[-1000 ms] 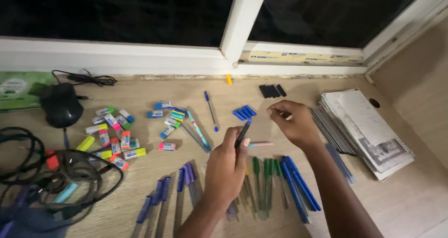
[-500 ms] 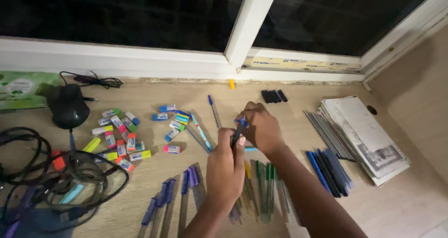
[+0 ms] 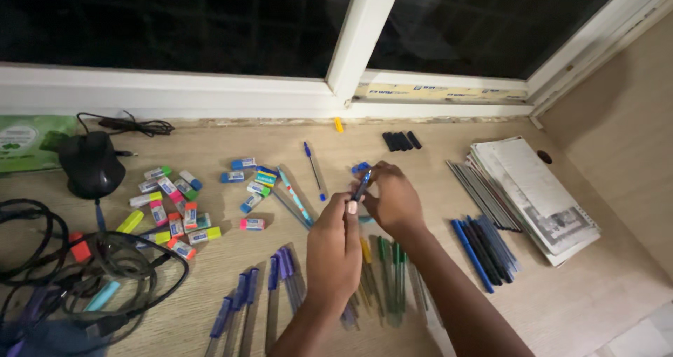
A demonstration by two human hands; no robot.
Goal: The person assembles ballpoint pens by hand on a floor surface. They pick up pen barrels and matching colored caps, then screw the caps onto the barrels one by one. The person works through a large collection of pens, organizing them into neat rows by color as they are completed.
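Both hands meet over the middle of the wooden desk. My left hand grips the lower part of a dark pen that points up and away. At the pen's upper end my right hand has its fingers closed around the blue tip or cap. Under my hands lie rows of pens: purple-blue pens, green pens and some yellow ones. A few small blue caps peek out behind my right fingers.
Several small colourful erasers are scattered at left, beside a black mouse and tangled cables. Blue pens, grey pencils and a paper stack lie at right. Black caps sit near the window sill.
My right hand came in from the right, where it was a second ago, and joined my left hand at the top of the pen. The view shifted slightly.
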